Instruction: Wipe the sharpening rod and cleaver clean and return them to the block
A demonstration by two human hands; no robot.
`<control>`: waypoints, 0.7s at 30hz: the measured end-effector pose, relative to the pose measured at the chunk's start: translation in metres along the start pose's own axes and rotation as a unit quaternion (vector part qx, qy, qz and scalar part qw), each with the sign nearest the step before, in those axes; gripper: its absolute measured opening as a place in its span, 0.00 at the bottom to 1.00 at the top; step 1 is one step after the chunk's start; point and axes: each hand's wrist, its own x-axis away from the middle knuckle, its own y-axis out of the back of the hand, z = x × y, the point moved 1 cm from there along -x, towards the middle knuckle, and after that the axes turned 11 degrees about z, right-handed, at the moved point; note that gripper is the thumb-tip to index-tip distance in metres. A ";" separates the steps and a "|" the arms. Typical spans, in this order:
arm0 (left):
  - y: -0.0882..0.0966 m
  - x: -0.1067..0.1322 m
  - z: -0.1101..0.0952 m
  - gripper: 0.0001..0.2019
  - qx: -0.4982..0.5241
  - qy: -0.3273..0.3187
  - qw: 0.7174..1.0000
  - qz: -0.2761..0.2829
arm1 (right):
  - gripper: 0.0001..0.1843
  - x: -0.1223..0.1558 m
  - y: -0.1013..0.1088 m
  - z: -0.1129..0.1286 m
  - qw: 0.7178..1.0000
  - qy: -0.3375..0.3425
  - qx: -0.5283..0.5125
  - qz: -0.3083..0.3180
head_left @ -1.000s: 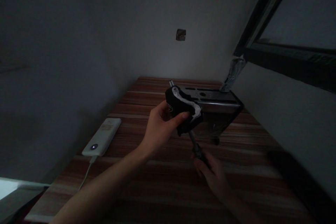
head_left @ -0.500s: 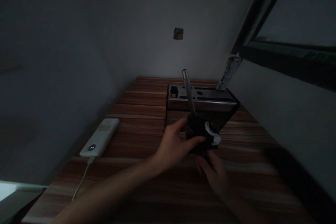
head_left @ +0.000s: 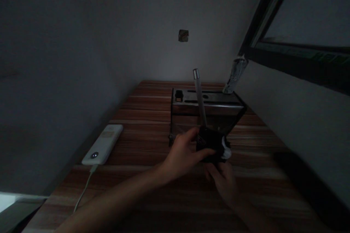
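above the wood-grained table [head_left: 142, 142], the person's left hand [head_left: 182, 151] grips a black block [head_left: 212, 143], thumb across its near face and fingers at its left side. just beneath the block is the right hand [head_left: 225, 184], fingers curled; whether they close on anything cannot be told, as the block partly hides them. a metal rod [head_left: 200, 98] rises from the block's top, tilted slightly left, and a white patch [head_left: 226, 150] shows at the block's right end. behind them is a metal-topped stand [head_left: 221, 98], with a small black object [head_left: 179, 95] on its left end. well to the left, a white power bank [head_left: 105, 142] lies on the table, a pale cable [head_left: 84, 191] running from its near end. beyond rises a grey wall [head_left: 131, 36].
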 end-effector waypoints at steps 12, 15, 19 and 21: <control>0.009 -0.006 -0.001 0.18 -0.018 0.031 0.998 0.051 | 0.26 -0.003 -0.004 -0.002 0.999 0.016 -0.044 0.009; 0.006 -0.005 0.001 0.17 -0.048 0.020 0.998 0.025 | 0.27 -0.004 -0.005 0.000 0.999 0.018 -0.031 0.005; 0.005 -0.003 0.001 0.15 -0.059 0.015 0.998 0.007 | 0.27 -0.004 -0.005 0.001 0.999 0.024 -0.023 -0.006; 0.006 -0.003 0.000 0.15 -0.069 0.016 0.997 0.002 | 0.27 -0.005 -0.005 -0.001 1.000 0.023 -0.020 -0.006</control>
